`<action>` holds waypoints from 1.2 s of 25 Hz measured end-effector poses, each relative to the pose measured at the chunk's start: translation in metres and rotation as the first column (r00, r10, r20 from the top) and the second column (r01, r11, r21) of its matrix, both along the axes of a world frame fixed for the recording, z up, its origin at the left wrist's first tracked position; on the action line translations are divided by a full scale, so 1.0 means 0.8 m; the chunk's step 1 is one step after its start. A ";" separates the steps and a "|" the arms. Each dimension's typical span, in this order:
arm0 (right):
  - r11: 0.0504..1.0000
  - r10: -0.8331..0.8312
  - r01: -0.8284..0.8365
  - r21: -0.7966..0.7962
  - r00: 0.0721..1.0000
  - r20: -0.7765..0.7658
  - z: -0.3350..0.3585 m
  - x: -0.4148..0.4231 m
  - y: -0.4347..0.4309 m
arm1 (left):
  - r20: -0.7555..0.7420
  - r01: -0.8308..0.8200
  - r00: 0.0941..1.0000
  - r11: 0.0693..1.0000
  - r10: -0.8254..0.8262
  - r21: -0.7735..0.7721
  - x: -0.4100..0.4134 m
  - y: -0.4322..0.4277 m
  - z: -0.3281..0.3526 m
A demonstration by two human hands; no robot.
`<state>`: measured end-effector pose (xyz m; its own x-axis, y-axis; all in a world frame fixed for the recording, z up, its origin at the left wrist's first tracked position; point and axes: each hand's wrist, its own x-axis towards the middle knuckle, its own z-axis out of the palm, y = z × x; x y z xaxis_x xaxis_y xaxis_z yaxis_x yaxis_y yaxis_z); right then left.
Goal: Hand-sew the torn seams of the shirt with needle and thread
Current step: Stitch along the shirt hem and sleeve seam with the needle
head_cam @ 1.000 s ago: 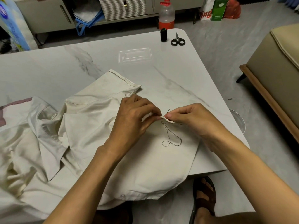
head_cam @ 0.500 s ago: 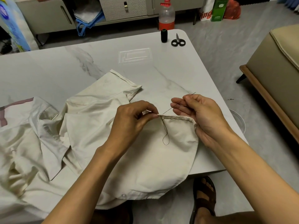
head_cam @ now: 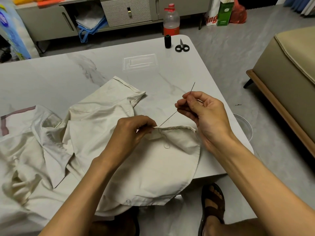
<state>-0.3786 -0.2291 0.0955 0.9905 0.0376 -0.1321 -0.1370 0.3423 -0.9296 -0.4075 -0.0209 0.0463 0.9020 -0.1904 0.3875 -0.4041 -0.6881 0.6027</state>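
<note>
Pale marble-patterned table with rounded corners (head_cam: 102,68): carries everything listed. Cream woven button-up shirt (head_cam: 144,167): lies crumpled over the table's near half, hem hanging off the near edge. It is judged light, limp and apt to slide or bunch, so best pinned close beside the stitch. Folded seam edge (head_cam: 175,128): lifted in a ridge between the hands, with dark stitches along it. Left hand (head_cam: 129,133): thumb and forefinger pinch the seam's left end, right where the thread leaves the cloth. Right hand (head_cam: 204,116): raised beyond the seam, thumb and forefinger nipping the needle low on its shaft, other fingers loosely curled. Small black-handled scissors (head_cam: 182,47) and black thread spool (head_cam: 167,41): side by side at the far corner, well apart from the work. Thin steel sewing needle (head_cam: 192,86): point up and away. It is stiff, slick and sharp, judged safest held mid-shaft. Dark sewing thread (head_cam: 167,118): taut from seam to right hand, with a slack loop on the cloth below. It is fine and liable to tangle or snap if jerked.
</note>
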 end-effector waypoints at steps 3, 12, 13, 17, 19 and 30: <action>0.999 0.041 -0.040 -0.009 0.994 0.105 0.021 -0.014 0.001 | -0.002 -0.004 1.000 1.000 0.005 0.027 -0.004 0.011 -0.012; 0.920 0.362 -0.365 0.144 0.931 0.050 0.079 -0.047 -0.029 | -0.041 -0.084 0.995 0.993 0.087 0.079 -0.013 0.027 -0.042; 0.893 0.418 -0.412 0.179 0.908 0.004 0.083 -0.049 -0.034 | -0.046 -0.114 0.992 0.990 0.118 0.088 -0.013 0.025 -0.042; 0.813 0.572 -0.547 0.201 0.815 -0.097 0.088 -0.052 -0.049 | -0.179 -0.244 0.954 0.970 0.239 -0.004 -0.013 0.014 -0.032; 0.829 0.556 -0.539 0.150 0.824 -0.108 0.080 -0.050 -0.049 | -0.259 -0.297 0.929 0.950 0.263 -0.100 -0.016 0.005 -0.023; 0.909 0.327 -0.336 -0.247 0.942 -0.077 0.010 -0.031 -0.008 | -0.546 -0.413 0.811 0.867 0.210 -0.279 -0.028 0.001 -0.009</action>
